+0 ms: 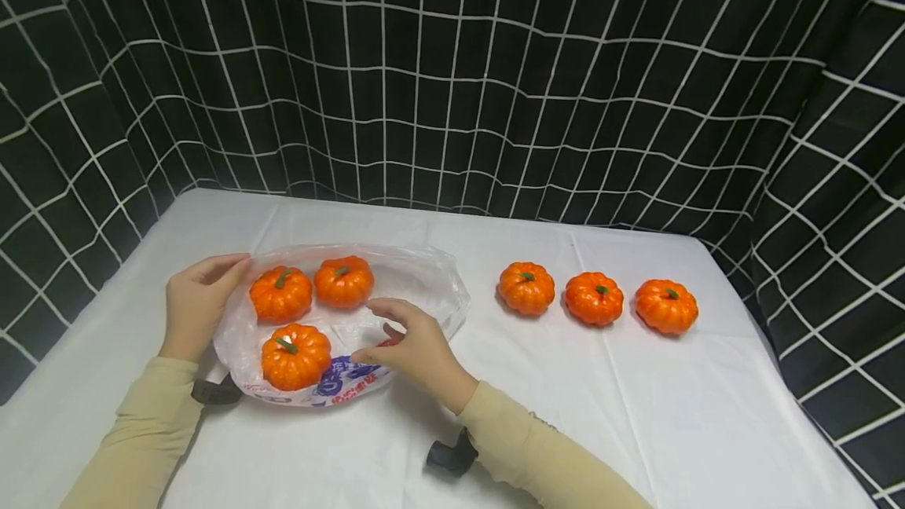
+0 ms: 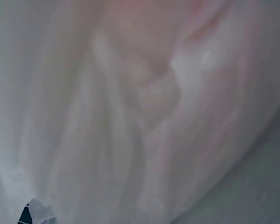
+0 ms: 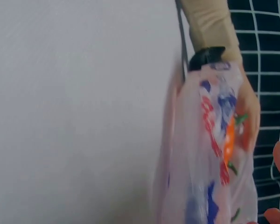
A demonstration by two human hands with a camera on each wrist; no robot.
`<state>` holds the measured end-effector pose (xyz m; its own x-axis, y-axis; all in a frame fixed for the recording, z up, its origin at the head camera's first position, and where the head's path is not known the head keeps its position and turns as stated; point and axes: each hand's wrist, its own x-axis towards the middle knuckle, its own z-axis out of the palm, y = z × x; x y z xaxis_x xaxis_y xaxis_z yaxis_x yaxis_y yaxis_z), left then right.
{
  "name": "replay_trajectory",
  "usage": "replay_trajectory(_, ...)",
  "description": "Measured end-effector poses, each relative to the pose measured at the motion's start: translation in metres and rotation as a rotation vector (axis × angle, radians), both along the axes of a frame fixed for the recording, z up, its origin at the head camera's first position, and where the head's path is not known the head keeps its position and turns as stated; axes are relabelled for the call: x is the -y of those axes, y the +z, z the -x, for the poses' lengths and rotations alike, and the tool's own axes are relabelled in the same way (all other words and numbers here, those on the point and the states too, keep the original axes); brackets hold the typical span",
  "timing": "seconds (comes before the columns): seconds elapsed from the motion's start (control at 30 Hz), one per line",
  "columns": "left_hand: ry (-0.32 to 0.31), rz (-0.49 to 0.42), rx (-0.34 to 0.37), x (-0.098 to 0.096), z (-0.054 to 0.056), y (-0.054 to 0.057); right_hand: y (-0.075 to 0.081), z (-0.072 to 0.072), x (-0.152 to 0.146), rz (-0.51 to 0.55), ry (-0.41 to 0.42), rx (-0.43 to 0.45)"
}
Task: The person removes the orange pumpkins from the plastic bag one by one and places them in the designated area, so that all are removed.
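Note:
A thin, see-through plastic bag (image 1: pixel 417 277) with blue and red print lies spread on the table, its mouth facing up. Inside it sit three small orange pumpkins with green stems: one at the back left (image 1: pixel 280 294), one at the back (image 1: pixel 344 283) and one at the front (image 1: pixel 295 357). My left hand (image 1: pixel 198 305) pinches the bag's rim on the left side; in the left wrist view the bag's film (image 2: pixel 107 140) covers nearly everything. Over the bag's right part hovers my right hand (image 1: pixel 417 348), thumb and fingers spread apart with nothing between them.
Right of the bag, three more orange pumpkins stand in a row: the nearest (image 1: pixel 526 288), the middle one (image 1: pixel 594 298) and the far right one (image 1: pixel 667 306). A white cloth covers the table (image 1: pixel 566 415). Black curtains with a white grid (image 1: pixel 438 85) enclose the back and sides.

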<state>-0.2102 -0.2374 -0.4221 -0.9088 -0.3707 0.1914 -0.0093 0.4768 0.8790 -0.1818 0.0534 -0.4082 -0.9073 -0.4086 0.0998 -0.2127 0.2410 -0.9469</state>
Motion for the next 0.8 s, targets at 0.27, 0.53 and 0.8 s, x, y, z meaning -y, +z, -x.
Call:
replay_trajectory(0.27, -0.002, 0.01, 0.004, 0.002, -0.002, -0.002, -0.002, -0.004, 0.03, -0.105, 0.078, 0.014)
replay_trajectory(0.53, -0.011, 0.01, 0.015, 0.0, 0.0, -0.002, -0.002, -0.003, 0.045, -0.207, 0.077, 0.017)
replay_trajectory(0.8, -0.006, 0.007, 0.014, -0.001, -0.001, -0.002, -0.003, -0.001, 0.056, -0.293, 0.08, 0.005)
